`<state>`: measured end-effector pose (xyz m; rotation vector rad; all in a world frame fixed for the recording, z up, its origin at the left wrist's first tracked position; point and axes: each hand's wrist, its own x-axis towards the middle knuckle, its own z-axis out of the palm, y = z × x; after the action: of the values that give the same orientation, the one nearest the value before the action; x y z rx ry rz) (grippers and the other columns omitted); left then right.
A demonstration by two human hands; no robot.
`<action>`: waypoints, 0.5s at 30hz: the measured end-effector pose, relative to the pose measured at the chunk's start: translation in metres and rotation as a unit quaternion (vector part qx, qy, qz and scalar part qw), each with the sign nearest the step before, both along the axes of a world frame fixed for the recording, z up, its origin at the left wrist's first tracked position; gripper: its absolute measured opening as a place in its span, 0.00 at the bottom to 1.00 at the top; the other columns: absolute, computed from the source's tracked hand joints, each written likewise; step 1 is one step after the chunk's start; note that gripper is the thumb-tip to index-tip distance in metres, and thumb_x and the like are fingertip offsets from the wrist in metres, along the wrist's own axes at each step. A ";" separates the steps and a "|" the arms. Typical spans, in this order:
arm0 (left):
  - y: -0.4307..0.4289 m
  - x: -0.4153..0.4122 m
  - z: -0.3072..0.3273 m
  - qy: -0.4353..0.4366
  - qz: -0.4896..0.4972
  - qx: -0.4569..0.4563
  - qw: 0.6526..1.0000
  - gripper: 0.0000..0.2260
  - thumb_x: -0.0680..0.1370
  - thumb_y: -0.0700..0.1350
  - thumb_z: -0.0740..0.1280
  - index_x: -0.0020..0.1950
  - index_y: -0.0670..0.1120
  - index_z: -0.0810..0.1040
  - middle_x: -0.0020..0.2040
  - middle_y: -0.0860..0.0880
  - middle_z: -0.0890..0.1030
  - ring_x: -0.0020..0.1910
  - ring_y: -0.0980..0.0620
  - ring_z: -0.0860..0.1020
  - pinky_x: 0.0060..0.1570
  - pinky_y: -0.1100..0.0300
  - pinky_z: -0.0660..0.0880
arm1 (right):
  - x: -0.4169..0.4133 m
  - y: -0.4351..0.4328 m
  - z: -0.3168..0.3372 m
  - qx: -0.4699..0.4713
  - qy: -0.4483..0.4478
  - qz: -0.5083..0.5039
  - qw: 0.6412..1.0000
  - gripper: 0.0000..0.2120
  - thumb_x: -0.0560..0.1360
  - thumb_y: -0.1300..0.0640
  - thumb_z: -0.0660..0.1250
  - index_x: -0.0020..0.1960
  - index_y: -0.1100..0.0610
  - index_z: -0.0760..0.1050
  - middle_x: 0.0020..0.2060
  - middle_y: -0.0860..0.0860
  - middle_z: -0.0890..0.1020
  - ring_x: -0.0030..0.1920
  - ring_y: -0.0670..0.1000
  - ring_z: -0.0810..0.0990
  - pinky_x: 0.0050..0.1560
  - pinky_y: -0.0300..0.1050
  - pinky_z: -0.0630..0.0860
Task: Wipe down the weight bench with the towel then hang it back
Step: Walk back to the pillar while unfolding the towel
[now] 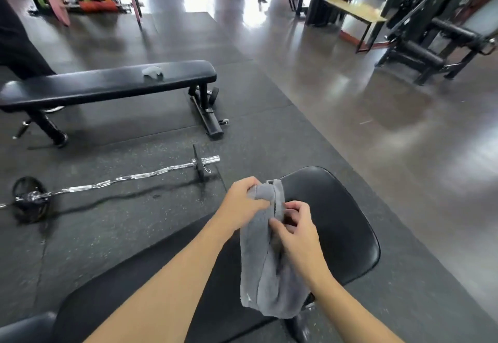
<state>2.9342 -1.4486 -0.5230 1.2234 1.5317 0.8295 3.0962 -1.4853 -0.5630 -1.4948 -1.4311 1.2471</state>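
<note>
You hold the grey towel bunched and hanging above the near bench. Your left hand is closed on its top edge, thumb pressed across the fabric. Your right hand pinches a fold just below, fingers curled in. A curl bar lies on the mat to the left. Beyond it stands a second flat bench with a small grey cloth on its pad.

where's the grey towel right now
In the head view, lower centre: the grey towel hangs between left hand and right hand, above the near bench.
</note>
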 end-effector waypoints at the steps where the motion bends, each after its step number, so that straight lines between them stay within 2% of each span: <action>1: 0.004 0.004 0.019 0.002 -0.027 0.032 0.999 0.07 0.73 0.33 0.73 0.48 0.33 0.77 0.40 0.44 0.75 0.40 0.51 0.71 0.38 0.60 0.66 | 0.002 0.011 0.016 -0.028 0.076 -0.033 0.996 0.22 0.76 0.56 0.74 0.64 0.47 0.67 0.56 0.46 0.84 0.53 0.46 0.84 0.53 0.43 0.81; 3: 0.010 0.009 0.053 0.006 -0.071 0.075 0.995 0.08 0.73 0.32 0.74 0.51 0.34 0.80 0.42 0.42 0.79 0.42 0.53 0.74 0.40 0.63 0.69 | 0.009 0.028 0.053 -0.037 0.157 -0.054 0.985 0.29 0.75 0.56 0.75 0.69 0.47 0.65 0.58 0.48 0.85 0.56 0.46 0.85 0.52 0.42 0.80; 4: 0.011 0.011 0.070 0.015 -0.086 0.093 0.992 0.08 0.74 0.33 0.74 0.52 0.36 0.82 0.44 0.41 0.81 0.43 0.53 0.75 0.42 0.65 0.71 | 0.014 0.034 0.070 -0.016 0.160 -0.055 0.985 0.27 0.75 0.56 0.76 0.68 0.48 0.68 0.56 0.47 0.86 0.54 0.45 0.85 0.48 0.39 0.80; 6: 0.014 0.012 0.102 0.031 -0.108 0.127 0.986 0.08 0.74 0.36 0.75 0.53 0.39 0.84 0.49 0.40 0.85 0.46 0.55 0.78 0.46 0.66 0.73 | 0.024 0.041 0.105 0.054 0.126 -0.053 0.989 0.17 0.74 0.58 0.76 0.60 0.51 0.78 0.47 0.45 0.88 0.44 0.41 0.85 0.39 0.33 0.77; 8: 0.013 0.014 0.132 0.038 -0.115 0.160 0.980 0.06 0.75 0.38 0.75 0.51 0.42 0.85 0.48 0.41 0.86 0.46 0.55 0.79 0.49 0.62 0.75 | 0.031 0.042 0.140 0.117 0.088 -0.041 0.988 0.07 0.73 0.60 0.77 0.49 0.55 0.81 0.36 0.42 0.83 0.35 0.41 0.78 0.35 0.32 0.72; 10: 0.009 0.014 0.160 0.052 -0.104 0.191 0.975 0.04 0.74 0.40 0.76 0.48 0.44 0.85 0.46 0.43 0.86 0.44 0.55 0.79 0.50 0.56 0.76 | 0.036 0.041 0.173 0.150 0.073 -0.031 0.986 0.05 0.73 0.60 0.76 0.44 0.59 0.80 0.30 0.42 0.76 0.32 0.43 0.72 0.34 0.35 0.69; 12: 0.003 0.011 0.186 0.067 -0.070 0.223 0.970 0.03 0.74 0.41 0.77 0.46 0.46 0.85 0.43 0.45 0.85 0.42 0.55 0.79 0.49 0.54 0.77 | 0.041 0.036 0.203 0.147 0.092 -0.018 0.985 0.05 0.77 0.59 0.73 0.44 0.60 0.80 0.32 0.45 0.76 0.34 0.45 0.73 0.36 0.40 0.73; 13: 0.000 0.008 0.199 0.071 -0.048 0.236 0.968 0.03 0.73 0.42 0.77 0.44 0.47 0.85 0.42 0.46 0.85 0.41 0.55 0.79 0.48 0.53 0.77 | 0.044 0.033 0.217 0.144 0.102 -0.018 0.984 0.08 0.78 0.58 0.71 0.46 0.64 0.79 0.34 0.49 0.76 0.36 0.48 0.75 0.38 0.45 0.76; 15: -0.007 -0.001 0.226 0.082 -0.025 0.257 0.963 0.03 0.74 0.42 0.76 0.43 0.49 0.84 0.40 0.49 0.85 0.40 0.55 0.78 0.47 0.55 0.76 | 0.050 0.023 0.244 0.160 0.088 -0.044 0.982 0.14 0.80 0.58 0.68 0.46 0.71 0.75 0.35 0.54 0.74 0.38 0.50 0.72 0.40 0.50 0.73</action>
<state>2.9328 -1.4559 -0.2971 1.7367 1.4516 1.1606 3.1460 -1.4621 -0.3190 -1.1880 -1.3588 1.0130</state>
